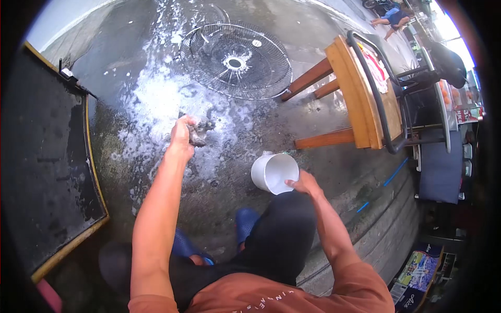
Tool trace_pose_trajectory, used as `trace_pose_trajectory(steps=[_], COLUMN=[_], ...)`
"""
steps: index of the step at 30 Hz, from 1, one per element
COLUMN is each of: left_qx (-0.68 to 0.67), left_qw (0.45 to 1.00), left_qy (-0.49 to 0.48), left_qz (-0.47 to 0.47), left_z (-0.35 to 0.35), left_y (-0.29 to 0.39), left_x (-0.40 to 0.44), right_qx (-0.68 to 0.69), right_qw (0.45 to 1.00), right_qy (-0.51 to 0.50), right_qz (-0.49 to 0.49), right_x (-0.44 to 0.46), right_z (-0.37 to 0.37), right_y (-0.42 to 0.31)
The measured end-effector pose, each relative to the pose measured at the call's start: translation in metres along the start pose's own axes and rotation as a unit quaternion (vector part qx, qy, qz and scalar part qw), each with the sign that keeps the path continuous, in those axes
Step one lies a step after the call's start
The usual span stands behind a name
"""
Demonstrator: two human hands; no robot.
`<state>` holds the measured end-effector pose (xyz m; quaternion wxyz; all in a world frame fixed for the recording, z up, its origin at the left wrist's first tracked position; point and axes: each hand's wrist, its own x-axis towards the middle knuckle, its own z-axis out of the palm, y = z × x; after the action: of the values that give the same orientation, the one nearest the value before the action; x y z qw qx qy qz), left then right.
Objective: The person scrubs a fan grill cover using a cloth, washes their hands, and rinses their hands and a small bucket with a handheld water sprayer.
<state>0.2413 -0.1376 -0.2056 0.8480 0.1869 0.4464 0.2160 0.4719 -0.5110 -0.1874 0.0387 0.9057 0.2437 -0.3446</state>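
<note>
My left hand [182,136] is closed round a dark, wet, foamy rag [199,131], held over white suds [159,99] on the wet concrete floor. My right hand [305,183] grips the rim of a white pot [275,173], its thumb inside and its fingers hidden behind the wall. The pot is tilted, its mouth facing right, and its inside looks empty. Beyond both hands a round wire fan grille [236,61] lies flat on the floor, wet, with foam round its hub.
A wooden table or stool [360,99] with a black-framed chair stands at the right. A dark yellow-edged board [47,151] is at the left. Blue shoes [245,224] are below. A person [394,20] is far off at the upper right.
</note>
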Motion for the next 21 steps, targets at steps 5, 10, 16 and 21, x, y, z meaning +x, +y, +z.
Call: trace_pose_trajectory(steps=[5, 10, 16, 21], left_qx=[0.165, 0.448, 0.762, 0.663], left_qw=[0.986, 0.851, 0.527, 0.625], left_qy=[-0.002, -0.049, -0.113, -0.045], left_qz=[0.006, 0.271, 0.359, 0.41], left_z=[0.039, 0.08, 0.063, 0.045], left_y=[-0.004, -0.029, -0.072, -0.048], left_x=[-0.027, -0.058, -0.073, -0.053], right_qx=[0.116, 0.156, 0.126, 0.174], right_qw=[0.993, 0.983, 0.96, 0.934], right_qy=[0.034, 0.003, 0.029, 0.04], right_qz=[0.003, -0.096, -0.247, -0.308], right_x=[0.021, 0.039, 0.058, 0.028], right_z=[0.029, 0.007, -0.009, -0.064], right_y=[-0.01, -0.097, -0.149, -0.186])
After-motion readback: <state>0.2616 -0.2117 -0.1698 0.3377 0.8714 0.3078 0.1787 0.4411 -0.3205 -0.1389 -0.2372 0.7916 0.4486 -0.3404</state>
